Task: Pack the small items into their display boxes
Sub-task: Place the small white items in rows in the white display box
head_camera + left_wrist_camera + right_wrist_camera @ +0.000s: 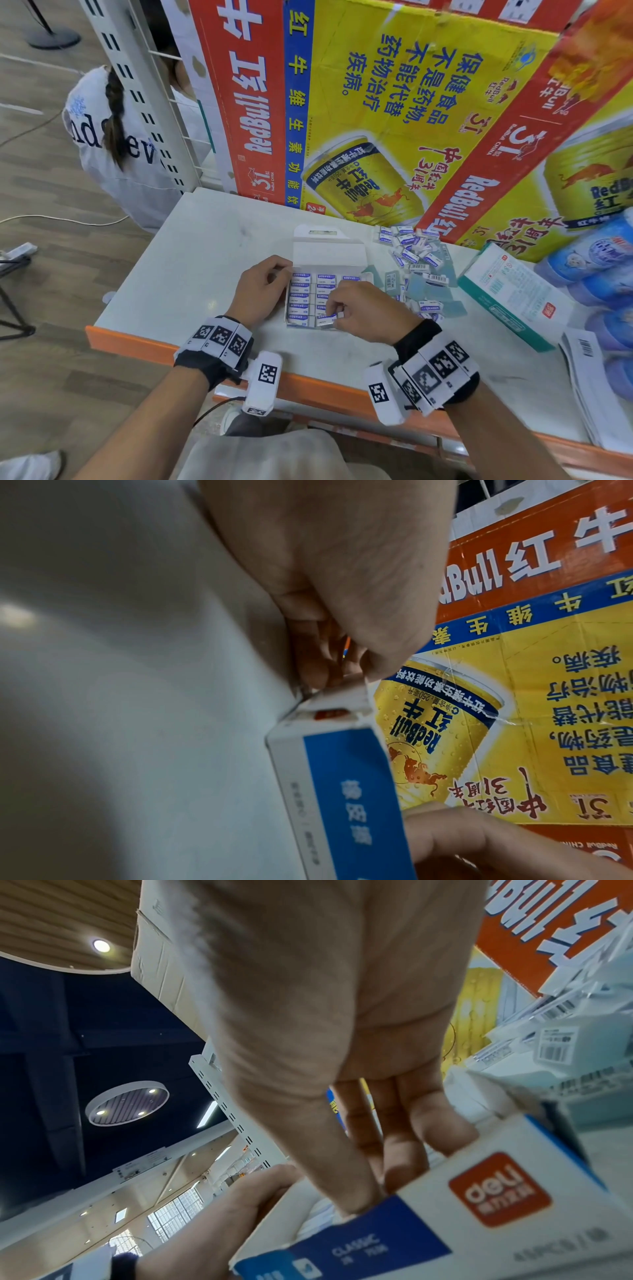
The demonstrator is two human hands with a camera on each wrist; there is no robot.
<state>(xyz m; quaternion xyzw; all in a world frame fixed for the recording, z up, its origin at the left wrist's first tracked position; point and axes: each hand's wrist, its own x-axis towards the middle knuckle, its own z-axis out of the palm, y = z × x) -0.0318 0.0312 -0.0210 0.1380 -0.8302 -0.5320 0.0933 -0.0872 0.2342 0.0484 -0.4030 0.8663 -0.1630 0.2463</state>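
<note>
Erasers, small white blocks in blue-printed sleeves [303,298], fill rows inside the open white-and-blue cardboard display box [329,253] on the white counter [191,260]; right hand [366,315] pinches one eraser at the box's near edge; left hand [263,287] grips its left wall; loose erasers [416,253] lie just right of that grip.

The display box [327,251] is thin white card, matt, with a blue printed band. The erasers [300,298] inside wear glossy paper sleeves. The surface [191,260] looks like smooth pale stone or laminate with a faint sheen, edged in orange. The big cartons [376,102] at its far edge are printed corrugated cardboard, slightly glossy. The floor [68,192] is wood-grain plank.
</note>
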